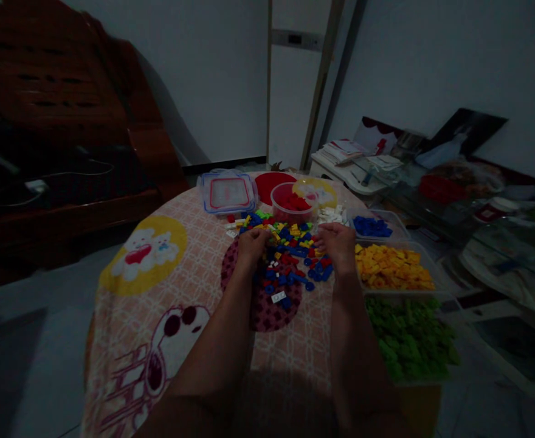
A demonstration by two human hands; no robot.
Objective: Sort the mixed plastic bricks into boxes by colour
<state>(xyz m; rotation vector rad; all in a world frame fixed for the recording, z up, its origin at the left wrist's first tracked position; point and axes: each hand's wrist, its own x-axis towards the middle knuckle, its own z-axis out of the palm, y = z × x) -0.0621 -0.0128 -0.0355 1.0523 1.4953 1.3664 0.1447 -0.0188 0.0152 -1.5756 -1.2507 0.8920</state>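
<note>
A mixed pile of small toy building bricks (290,277) in blue, red, yellow, green and white lies on the cloth-covered round table (304,340). My left hand (253,248) is at the pile's left side, its fingers pinched together among the bricks; whatever they hold is too dark and small to make out. At the right side of the pile is my right hand (338,240), fingers bent and a little apart, with no brick visible in them. A white brick (278,297) lies at the near edge of the pile.
Behind the pile stands a round tub (282,208) of red bricks, beside a red lid (267,185) and a clear blue-rimmed lid (228,193). Along the right are boxes of blue bricks (371,227), yellow bricks (393,267) and green bricks (408,337). White bricks (332,215) lie behind my right hand.
</note>
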